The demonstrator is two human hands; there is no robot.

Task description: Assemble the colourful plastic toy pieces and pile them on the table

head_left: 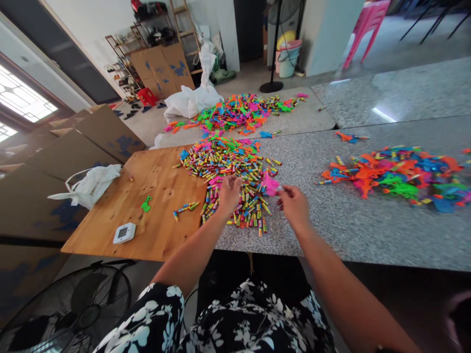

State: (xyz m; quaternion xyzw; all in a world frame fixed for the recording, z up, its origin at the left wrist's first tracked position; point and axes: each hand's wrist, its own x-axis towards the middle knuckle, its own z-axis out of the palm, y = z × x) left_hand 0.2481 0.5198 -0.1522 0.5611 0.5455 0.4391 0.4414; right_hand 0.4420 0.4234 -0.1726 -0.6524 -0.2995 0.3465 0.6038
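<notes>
My right hand pinches the end of a pink toy gun, held just over the right side of a heap of small wrapped tubes. Over the middle of that heap is my left hand, its fingers curled together; whatever they hold, if anything, is hidden. The tubes are mostly yellow, with red and blue ends. Behind them lies a mixed pile of bright plastic toy guns. To the right of my right hand spreads another pile of toy guns, several with tubes attached.
A wooden board on the left bears a green toy gun, a few loose tubes, a white digital device and a white plastic bag. Cardboard boxes stand beyond its left edge. A floor fan is below.
</notes>
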